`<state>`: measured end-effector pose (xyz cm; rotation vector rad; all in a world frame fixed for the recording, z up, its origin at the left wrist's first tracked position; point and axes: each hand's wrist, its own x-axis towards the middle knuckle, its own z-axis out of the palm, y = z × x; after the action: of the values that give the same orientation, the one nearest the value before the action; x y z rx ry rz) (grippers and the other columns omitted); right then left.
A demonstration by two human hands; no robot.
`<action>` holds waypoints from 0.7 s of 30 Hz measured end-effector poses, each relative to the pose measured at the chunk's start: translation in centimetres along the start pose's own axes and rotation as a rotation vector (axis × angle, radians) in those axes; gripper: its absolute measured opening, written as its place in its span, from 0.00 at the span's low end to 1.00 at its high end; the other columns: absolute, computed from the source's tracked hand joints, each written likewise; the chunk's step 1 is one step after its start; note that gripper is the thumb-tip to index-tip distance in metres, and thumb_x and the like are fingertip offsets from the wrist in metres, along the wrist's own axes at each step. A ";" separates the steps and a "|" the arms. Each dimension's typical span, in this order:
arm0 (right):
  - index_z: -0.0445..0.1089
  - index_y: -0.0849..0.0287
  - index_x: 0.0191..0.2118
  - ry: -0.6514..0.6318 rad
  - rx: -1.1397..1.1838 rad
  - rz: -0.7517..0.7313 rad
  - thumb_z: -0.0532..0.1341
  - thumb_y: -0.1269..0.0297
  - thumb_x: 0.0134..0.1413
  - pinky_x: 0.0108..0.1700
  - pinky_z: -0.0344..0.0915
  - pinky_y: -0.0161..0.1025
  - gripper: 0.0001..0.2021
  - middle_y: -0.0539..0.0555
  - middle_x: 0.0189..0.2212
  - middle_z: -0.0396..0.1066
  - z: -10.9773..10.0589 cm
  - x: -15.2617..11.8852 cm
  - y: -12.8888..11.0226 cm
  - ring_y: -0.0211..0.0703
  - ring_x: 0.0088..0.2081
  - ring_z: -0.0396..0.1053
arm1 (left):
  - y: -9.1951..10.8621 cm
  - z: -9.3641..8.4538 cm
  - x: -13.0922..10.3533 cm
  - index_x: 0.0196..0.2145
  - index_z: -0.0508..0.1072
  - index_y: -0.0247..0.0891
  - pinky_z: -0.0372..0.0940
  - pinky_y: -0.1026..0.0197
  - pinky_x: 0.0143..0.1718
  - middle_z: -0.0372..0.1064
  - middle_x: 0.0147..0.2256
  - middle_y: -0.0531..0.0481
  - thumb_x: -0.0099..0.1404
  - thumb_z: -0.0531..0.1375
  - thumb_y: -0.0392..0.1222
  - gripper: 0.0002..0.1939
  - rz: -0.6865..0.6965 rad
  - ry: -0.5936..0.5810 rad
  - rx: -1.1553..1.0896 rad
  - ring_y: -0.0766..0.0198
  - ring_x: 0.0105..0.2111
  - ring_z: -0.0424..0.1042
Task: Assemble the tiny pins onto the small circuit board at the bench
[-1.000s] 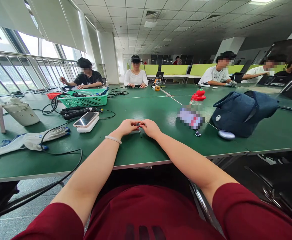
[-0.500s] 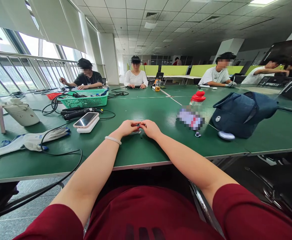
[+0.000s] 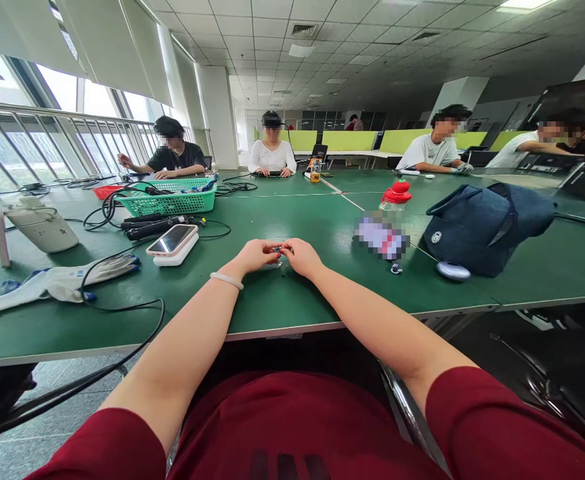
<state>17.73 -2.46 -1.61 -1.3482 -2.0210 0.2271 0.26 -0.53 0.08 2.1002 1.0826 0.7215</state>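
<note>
Over the green table, my left hand and my right hand meet fingertip to fingertip. Both are closed in a pinch around a tiny dark piece, too small to name and partly covered by the fingers. Just beneath the fingertips, a small pale bit lies close to the tabletop. A pale band circles my left wrist.
To the left are a phone on a white box, work gloves, black cables and a green basket. Rightward stand a red-capped bottle, a navy bag and a white round case. Several people sit around the table.
My hands stay nearly in place, with only slight finger movement around the tiny piece. At the far right, a person's arm has lowered.
</note>
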 end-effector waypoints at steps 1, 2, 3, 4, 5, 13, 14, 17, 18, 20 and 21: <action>0.70 0.58 0.32 0.000 0.000 0.003 0.55 0.67 0.60 0.41 0.58 0.36 0.08 0.53 0.36 0.72 0.0 0.0 -0.1 0.40 0.39 0.66 | 0.1 0.0 0.0 0.51 0.74 0.37 0.66 0.61 0.40 0.72 0.26 0.53 0.56 0.60 0.45 0.25 0.006 0.003 0.027 0.63 0.31 0.75; 0.70 0.58 0.32 -0.001 0.000 0.006 0.55 0.67 0.60 0.41 0.58 0.36 0.08 0.53 0.36 0.72 -0.1 -0.1 -0.2 0.40 0.38 0.65 | 0.1 0.0 0.0 0.51 0.74 0.37 0.65 0.62 0.40 0.72 0.26 0.53 0.55 0.61 0.46 0.25 0.011 0.010 0.057 0.63 0.30 0.74; 0.69 0.58 0.32 -0.001 0.001 0.009 0.55 0.67 0.60 0.41 0.58 0.36 0.08 0.53 0.35 0.72 -0.2 -0.1 -0.2 0.40 0.39 0.65 | 0.1 0.0 0.0 0.51 0.75 0.38 0.65 0.62 0.39 0.72 0.26 0.53 0.55 0.61 0.46 0.25 0.015 0.017 0.084 0.64 0.29 0.73; 0.69 0.58 0.32 0.000 0.003 0.011 0.54 0.67 0.60 0.40 0.58 0.36 0.08 0.53 0.35 0.72 -0.2 -0.1 -0.3 0.40 0.39 0.65 | 0.1 0.0 0.0 0.51 0.75 0.38 0.64 0.62 0.39 0.71 0.25 0.54 0.55 0.61 0.46 0.25 0.015 0.022 0.103 0.64 0.29 0.72; 0.69 0.58 0.31 0.000 0.006 0.012 0.54 0.67 0.60 0.40 0.58 0.36 0.08 0.53 0.35 0.72 -0.3 -0.1 -0.4 0.41 0.39 0.65 | 0.2 0.0 0.0 0.51 0.74 0.38 0.64 0.62 0.38 0.71 0.25 0.54 0.55 0.61 0.46 0.26 0.015 0.026 0.112 0.64 0.29 0.71; 0.67 0.58 0.29 0.007 0.026 0.019 0.54 0.65 0.61 0.38 0.57 0.35 0.10 0.53 0.33 0.70 -0.2 -0.1 -0.3 0.40 0.37 0.64 | 0.1 0.0 0.1 0.52 0.73 0.36 0.64 0.61 0.38 0.70 0.25 0.54 0.52 0.62 0.44 0.29 0.020 0.038 0.096 0.65 0.28 0.69; 0.67 0.58 0.29 0.006 0.027 0.019 0.54 0.65 0.61 0.38 0.56 0.35 0.10 0.53 0.33 0.70 -0.2 0.0 -0.3 0.40 0.36 0.64 | 0.1 0.0 0.1 0.52 0.73 0.36 0.64 0.61 0.38 0.70 0.25 0.54 0.51 0.62 0.44 0.29 0.022 0.036 0.087 0.65 0.28 0.68; 0.66 0.58 0.28 0.005 0.035 0.020 0.54 0.66 0.60 0.38 0.56 0.35 0.10 0.53 0.32 0.69 -0.3 0.0 -0.4 0.40 0.36 0.63 | 0.0 0.0 0.1 0.52 0.73 0.36 0.64 0.61 0.38 0.69 0.25 0.54 0.51 0.62 0.44 0.29 0.027 0.028 0.065 0.65 0.28 0.68; 0.66 0.58 0.28 0.006 0.041 0.022 0.54 0.66 0.60 0.38 0.56 0.35 0.09 0.52 0.32 0.69 -0.3 0.0 -0.4 0.40 0.36 0.63 | 0.0 0.0 0.1 0.53 0.73 0.36 0.64 0.61 0.38 0.68 0.25 0.54 0.51 0.62 0.43 0.30 0.029 0.029 0.055 0.65 0.28 0.68; 0.66 0.58 0.28 0.008 0.058 0.025 0.54 0.66 0.60 0.38 0.56 0.35 0.10 0.52 0.31 0.69 -0.3 0.0 -0.5 0.40 0.35 0.63 | 0.1 0.0 0.1 0.53 0.72 0.36 0.63 0.61 0.38 0.68 0.24 0.55 0.50 0.62 0.43 0.31 0.028 0.030 0.034 0.65 0.28 0.68; 0.65 0.58 0.28 0.008 0.065 0.023 0.54 0.66 0.59 0.38 0.56 0.35 0.10 0.52 0.31 0.69 -0.3 0.0 -0.4 0.39 0.35 0.63 | 0.2 0.0 0.0 0.54 0.72 0.35 0.63 0.61 0.38 0.67 0.24 0.55 0.50 0.62 0.42 0.31 0.026 0.030 0.025 0.65 0.28 0.68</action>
<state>17.57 -2.71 -1.20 -1.3301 -1.9756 0.2942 0.37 -0.58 0.18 2.1349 1.0873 0.7580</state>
